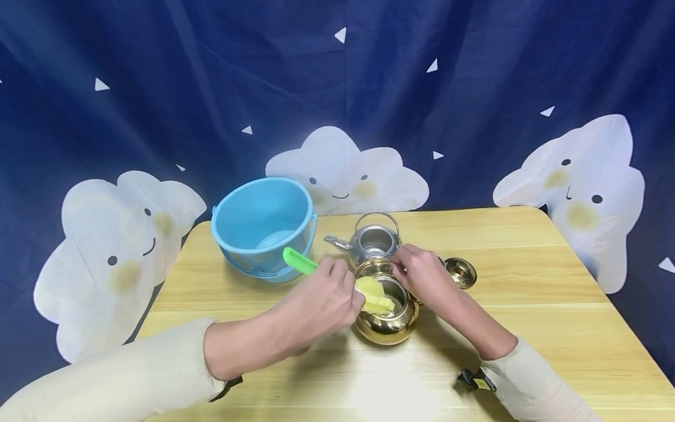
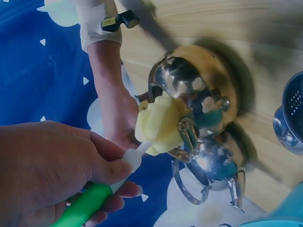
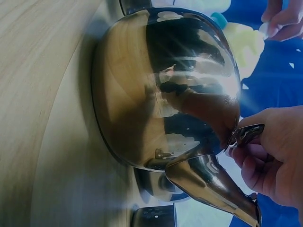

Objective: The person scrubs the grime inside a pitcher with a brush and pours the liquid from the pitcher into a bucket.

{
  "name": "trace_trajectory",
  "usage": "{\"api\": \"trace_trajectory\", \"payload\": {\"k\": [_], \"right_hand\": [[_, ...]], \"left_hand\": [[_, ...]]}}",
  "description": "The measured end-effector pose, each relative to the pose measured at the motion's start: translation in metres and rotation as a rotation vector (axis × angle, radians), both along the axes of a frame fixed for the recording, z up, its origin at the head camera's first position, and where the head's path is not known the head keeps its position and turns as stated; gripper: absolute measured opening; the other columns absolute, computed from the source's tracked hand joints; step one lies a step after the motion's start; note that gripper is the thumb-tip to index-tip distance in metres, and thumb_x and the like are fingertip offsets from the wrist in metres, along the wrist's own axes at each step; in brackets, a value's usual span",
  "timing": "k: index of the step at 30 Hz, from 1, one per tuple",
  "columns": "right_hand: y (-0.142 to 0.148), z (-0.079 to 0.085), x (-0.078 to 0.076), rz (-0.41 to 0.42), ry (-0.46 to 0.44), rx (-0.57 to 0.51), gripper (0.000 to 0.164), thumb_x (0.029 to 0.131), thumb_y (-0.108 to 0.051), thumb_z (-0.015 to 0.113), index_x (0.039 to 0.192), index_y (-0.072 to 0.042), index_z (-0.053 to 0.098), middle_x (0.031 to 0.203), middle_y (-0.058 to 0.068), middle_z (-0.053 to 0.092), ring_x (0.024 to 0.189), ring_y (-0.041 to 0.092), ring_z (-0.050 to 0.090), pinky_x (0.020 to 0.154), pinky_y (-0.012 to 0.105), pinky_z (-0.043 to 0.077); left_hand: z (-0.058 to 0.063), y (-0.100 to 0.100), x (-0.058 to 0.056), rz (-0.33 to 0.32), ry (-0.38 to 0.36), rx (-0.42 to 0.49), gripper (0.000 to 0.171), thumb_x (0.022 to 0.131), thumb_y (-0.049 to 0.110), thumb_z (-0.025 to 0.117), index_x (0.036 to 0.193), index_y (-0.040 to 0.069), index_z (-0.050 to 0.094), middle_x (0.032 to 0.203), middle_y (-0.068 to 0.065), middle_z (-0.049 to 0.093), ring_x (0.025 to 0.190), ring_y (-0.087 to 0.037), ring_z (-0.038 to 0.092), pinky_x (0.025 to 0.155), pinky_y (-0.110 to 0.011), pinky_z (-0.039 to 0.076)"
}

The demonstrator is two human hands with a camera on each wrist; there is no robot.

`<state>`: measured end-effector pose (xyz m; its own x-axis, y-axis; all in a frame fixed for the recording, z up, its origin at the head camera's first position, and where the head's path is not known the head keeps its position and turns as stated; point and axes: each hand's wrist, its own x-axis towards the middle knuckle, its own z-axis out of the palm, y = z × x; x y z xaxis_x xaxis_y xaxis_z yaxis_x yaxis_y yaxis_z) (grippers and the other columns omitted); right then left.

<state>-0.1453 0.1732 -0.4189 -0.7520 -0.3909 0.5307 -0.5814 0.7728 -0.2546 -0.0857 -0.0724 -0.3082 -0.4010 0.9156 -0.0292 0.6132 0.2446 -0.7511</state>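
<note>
My left hand (image 1: 323, 299) grips a sponge brush by its green handle (image 1: 299, 261). The brush's yellow sponge head (image 1: 373, 295) is at the open mouth of a shiny gold kettle (image 1: 387, 333), partly over the rim. In the left wrist view, thumb and fingers wrap the white neck (image 2: 133, 160) below the sponge (image 2: 163, 123). On the kettle's far right side, my right hand (image 1: 426, 274) pinches the kettle's handle (image 3: 246, 134), just above the spout (image 3: 213, 182). The kettle stands upright on the wooden table.
Behind the gold kettle stands a silver kettle (image 1: 373, 240) without its lid. A light-blue bucket (image 1: 263, 249) is at the back left. A gold lid (image 1: 460, 272) lies right of the kettles. The left wrist view also shows a perforated metal piece (image 2: 296, 101) on the table.
</note>
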Motion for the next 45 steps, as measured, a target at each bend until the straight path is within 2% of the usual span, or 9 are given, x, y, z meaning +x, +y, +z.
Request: {"api": "trace_trajectory", "payload": {"k": [4, 9, 15, 20, 32, 41, 45], "right_hand": [[0.000, 0.000, 0.000, -0.001, -0.003, 0.001, 0.004, 0.084, -0.001, 0.078, 0.085, -0.004, 0.074, 0.082, 0.009, 0.074, 0.070, 0.018, 0.070, 0.061, 0.027, 0.062], [-0.001, 0.000, 0.000, -0.014, -0.002, 0.000, 0.004, 0.084, -0.001, 0.077, 0.085, -0.005, 0.075, 0.083, 0.008, 0.074, 0.070, 0.018, 0.070, 0.060, 0.028, 0.062], [-0.001, -0.001, 0.000, -0.011, 0.005, -0.012, 0.007, 0.084, 0.002, 0.075, 0.086, -0.005, 0.075, 0.083, 0.009, 0.075, 0.069, 0.018, 0.070, 0.059, 0.026, 0.061], [-0.001, -0.001, 0.000, -0.010, 0.013, -0.020, 0.006, 0.084, 0.001, 0.074, 0.086, -0.004, 0.075, 0.083, 0.009, 0.075, 0.068, 0.018, 0.070, 0.058, 0.026, 0.061], [0.000, -0.002, 0.001, -0.015, 0.003, -0.043, 0.004, 0.087, -0.003, 0.075, 0.087, 0.000, 0.076, 0.084, 0.011, 0.075, 0.067, 0.019, 0.070, 0.058, 0.024, 0.061], [0.000, -0.002, 0.001, -0.036, -0.040, -0.067, 0.004, 0.087, -0.004, 0.077, 0.089, -0.001, 0.076, 0.085, 0.012, 0.075, 0.069, 0.021, 0.072, 0.059, 0.025, 0.062], [0.000, -0.002, 0.002, -0.043, -0.061, -0.075, 0.004, 0.088, -0.004, 0.076, 0.090, 0.000, 0.076, 0.085, 0.013, 0.075, 0.069, 0.021, 0.072, 0.059, 0.024, 0.062]], "left_hand": [[-0.005, -0.005, -0.005, -0.004, 0.000, 0.055, 0.009, 0.099, 0.023, 0.064, 0.091, 0.020, 0.067, 0.079, -0.002, 0.069, 0.073, -0.017, 0.054, 0.070, -0.026, 0.052], [-0.010, -0.011, -0.008, -0.022, -0.012, 0.115, 0.007, 0.098, 0.017, 0.064, 0.098, 0.016, 0.071, 0.085, -0.006, 0.073, 0.077, -0.020, 0.059, 0.076, -0.030, 0.057], [-0.017, -0.013, -0.010, -0.017, 0.006, 0.203, 0.010, 0.096, 0.012, 0.063, 0.090, 0.014, 0.069, 0.075, -0.005, 0.065, 0.073, -0.020, 0.054, 0.068, -0.028, 0.051], [-0.025, -0.013, -0.011, -0.004, 0.026, 0.258, 0.012, 0.097, 0.011, 0.061, 0.094, 0.012, 0.072, 0.081, -0.007, 0.067, 0.076, -0.021, 0.057, 0.068, -0.029, 0.049], [-0.043, -0.014, -0.017, -0.001, 0.049, 0.277, 0.018, 0.097, 0.019, 0.065, 0.111, 0.012, 0.072, 0.099, -0.011, 0.071, 0.089, -0.024, 0.065, 0.072, -0.032, 0.055], [-0.057, -0.014, -0.024, -0.068, 0.097, 0.346, 0.031, 0.099, 0.014, 0.061, 0.127, 0.004, 0.069, 0.103, -0.010, 0.074, 0.090, -0.023, 0.066, 0.074, -0.031, 0.056], [-0.064, -0.015, -0.031, -0.118, 0.132, 0.385, 0.029, 0.099, 0.014, 0.062, 0.123, 0.002, 0.071, 0.100, -0.009, 0.073, 0.087, -0.020, 0.064, 0.073, -0.030, 0.055]]}}
